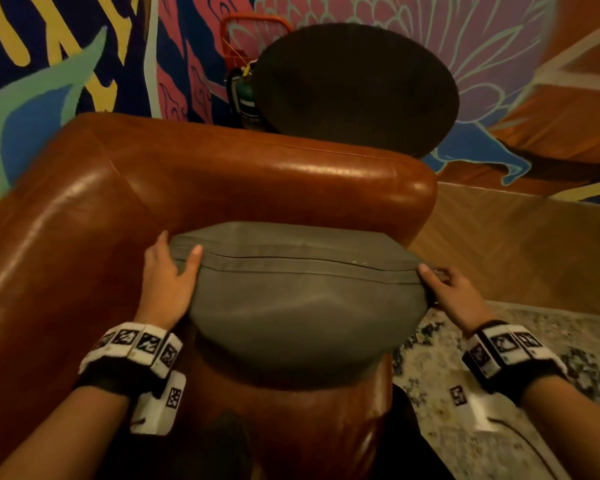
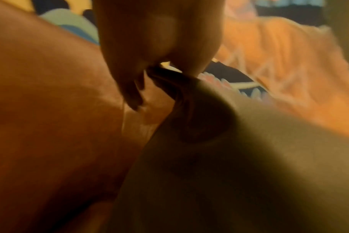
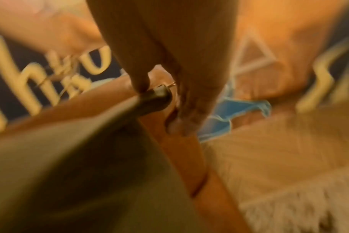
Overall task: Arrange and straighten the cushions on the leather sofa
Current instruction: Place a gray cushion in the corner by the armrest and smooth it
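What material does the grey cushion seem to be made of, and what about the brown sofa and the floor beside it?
Grey cushion: likely woven fabric, matte, with a stitched seam and soft folds, no shine.
Brown sofa: looks like leather or faux leather, glossy, with bright highlights along the armrest and fine creases.
Floor: apparently wood or wood-look parquet, with a herringbone pattern showing faintly.

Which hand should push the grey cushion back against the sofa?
Probably the left hand: it wraps the grey cushion corner nearest the sofa back. The right hand only pinches the outer corner, over the floor side.
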### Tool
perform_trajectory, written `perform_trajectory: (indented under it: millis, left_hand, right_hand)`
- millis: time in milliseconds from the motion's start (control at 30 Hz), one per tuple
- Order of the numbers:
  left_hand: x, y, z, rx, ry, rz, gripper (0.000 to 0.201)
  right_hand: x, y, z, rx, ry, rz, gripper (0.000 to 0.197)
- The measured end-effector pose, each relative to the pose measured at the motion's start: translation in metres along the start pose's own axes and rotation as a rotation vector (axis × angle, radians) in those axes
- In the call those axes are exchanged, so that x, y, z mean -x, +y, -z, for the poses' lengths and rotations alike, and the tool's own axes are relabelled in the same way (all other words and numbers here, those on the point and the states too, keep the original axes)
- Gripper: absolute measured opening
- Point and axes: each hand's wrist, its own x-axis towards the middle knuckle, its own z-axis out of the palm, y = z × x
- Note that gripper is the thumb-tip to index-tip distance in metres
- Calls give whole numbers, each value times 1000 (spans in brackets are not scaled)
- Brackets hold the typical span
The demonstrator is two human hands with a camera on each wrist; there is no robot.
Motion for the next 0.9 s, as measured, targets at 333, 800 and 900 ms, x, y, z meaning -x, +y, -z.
perform_trajectory:
  millis: [333,800,900]
  left_hand:
    - [26,1,46,605,66,31,18]
    - [-30,4,3,432,83,138,39]
    - [-17,17,-4,275,233,80,29]
  right_hand:
    - [63,-5,18,-570,-126,92,71]
    - [-6,-4,-13,-716,117,19,38]
    - [11,-16,-21,-289,346,193,48]
